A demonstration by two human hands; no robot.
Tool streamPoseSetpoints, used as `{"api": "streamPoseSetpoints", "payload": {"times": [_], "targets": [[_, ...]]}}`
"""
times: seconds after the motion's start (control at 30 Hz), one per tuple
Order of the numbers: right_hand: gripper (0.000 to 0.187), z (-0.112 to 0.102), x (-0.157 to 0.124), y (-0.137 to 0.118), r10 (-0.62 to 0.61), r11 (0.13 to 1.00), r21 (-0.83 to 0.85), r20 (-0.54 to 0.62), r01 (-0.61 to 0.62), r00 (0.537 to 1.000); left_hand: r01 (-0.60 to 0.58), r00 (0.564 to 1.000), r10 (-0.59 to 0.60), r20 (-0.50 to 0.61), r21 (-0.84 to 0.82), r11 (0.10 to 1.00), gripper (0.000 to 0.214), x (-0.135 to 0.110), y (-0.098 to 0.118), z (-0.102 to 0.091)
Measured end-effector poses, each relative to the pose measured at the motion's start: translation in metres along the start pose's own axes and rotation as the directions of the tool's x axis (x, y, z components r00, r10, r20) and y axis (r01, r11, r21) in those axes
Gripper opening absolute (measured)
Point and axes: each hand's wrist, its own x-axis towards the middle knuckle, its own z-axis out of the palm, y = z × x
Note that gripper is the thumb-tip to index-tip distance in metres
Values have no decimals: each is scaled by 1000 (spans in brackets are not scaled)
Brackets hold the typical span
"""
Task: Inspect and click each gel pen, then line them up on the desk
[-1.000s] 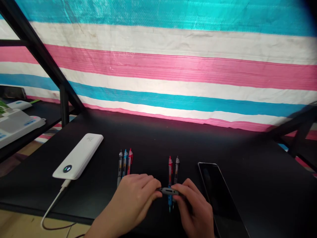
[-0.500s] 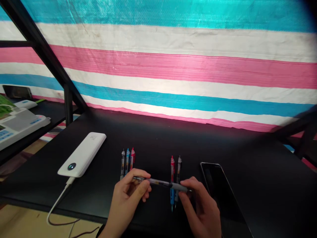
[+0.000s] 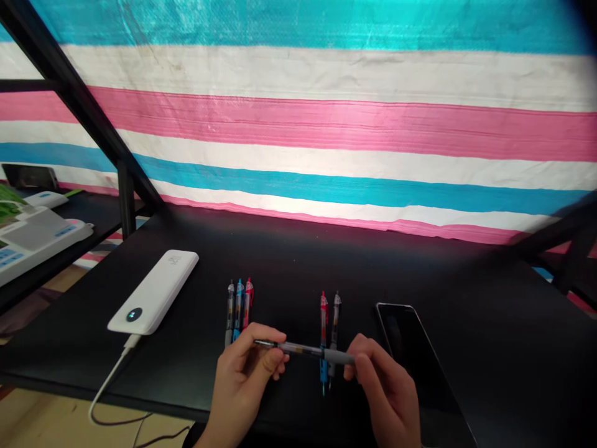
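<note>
Held level above the desk is a clear-barrelled pen (image 3: 303, 350) with a grey grip. My left hand (image 3: 247, 379) pinches its clicker end between thumb and fingers. The thumb and fingers of my right hand (image 3: 385, 386) close on the other end, hiding the tip. Beyond my left hand lie three pens side by side: a black one (image 3: 230, 311), a blue one (image 3: 239, 305) and a red one (image 3: 248, 305), their lower parts covered by the hand. A red-and-blue pen (image 3: 323, 330) and a black-and-grey pen (image 3: 335, 320) lie behind and below the held pen.
A white power bank (image 3: 156, 289) with a white cable (image 3: 109, 373) lies at the left. On the right is a dark smartphone (image 3: 420, 354), beside my right hand. Black frame bars and a striped sheet (image 3: 326, 124) bound the black desk (image 3: 280, 249). A white device (image 3: 41, 239) stands far left.
My right thumb and fingers have shifted out along the pen toward its tip, and the tip is now covered. The left hand keeps its pinch, and the pen sits slightly lower.
</note>
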Motion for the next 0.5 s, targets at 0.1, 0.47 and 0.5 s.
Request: {"api": "streamPoseSetpoints", "payload": {"times": [0.1,0.47,0.5], "targets": [[34,1,1,-1,-17,1000,12,-24,17,1000,-33,999,33,-12,30,999,16,-2,-1,0],[31,1,0,1,41,998,44,-44,-39,998,-107,993,112,-45,101,989,9,-5,0,1],[32,1,0,1,51,998,38,-41,-49,998,-109,993,114,-42,104,989,8,-5,0,1]]}}
